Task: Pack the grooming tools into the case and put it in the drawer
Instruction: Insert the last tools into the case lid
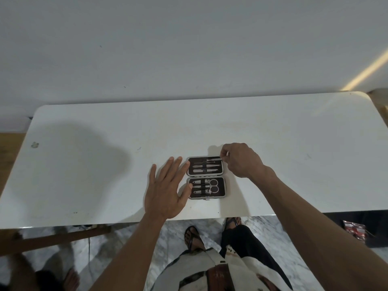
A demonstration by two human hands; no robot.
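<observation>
A plain pale wall [189, 43] backs a white bench [84, 175] that carries only the work, so nothing crowds the packing. Near the bench's front edge the case [206, 177] lies spread open and flat, both dark halves up, which keeps every slot reachable from above. The left hand [165, 190] rests released, fingers spread, against the case's left side, probably to stop it sliding. The right hand [241, 160] pinches at the far right corner of the upper half, apparently seating a slim tool or gripping the rim; which, I cannot tell. The grooming tools [206, 186] sit strapped in both halves. No drawer is visible.
</observation>
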